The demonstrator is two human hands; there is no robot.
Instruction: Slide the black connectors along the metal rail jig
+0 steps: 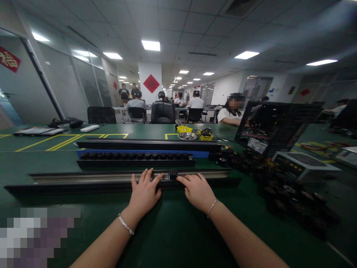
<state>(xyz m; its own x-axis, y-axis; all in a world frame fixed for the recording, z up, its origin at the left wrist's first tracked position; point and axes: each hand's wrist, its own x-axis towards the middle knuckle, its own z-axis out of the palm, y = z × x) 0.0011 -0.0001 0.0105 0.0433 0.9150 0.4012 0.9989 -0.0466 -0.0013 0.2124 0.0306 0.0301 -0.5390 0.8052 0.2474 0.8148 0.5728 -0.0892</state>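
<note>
A long black metal rail with a pale inner channel lies crosswise on the green table before me. In its channel sits a small black block. My left hand rests on the rail just left of the block, its fingers spread and the thumb against the near edge. From the right, my right hand reaches over the same rail, its index finger stretched out to the block's right side. The other right fingers are loosely bent and partly hidden; I see nothing held in either hand.
Behind lie a blue strip, a row of black round parts and another black rail. Farther back are a round metal dish and yellow bin. An open computer case, power supply and piled black parts stand right.
</note>
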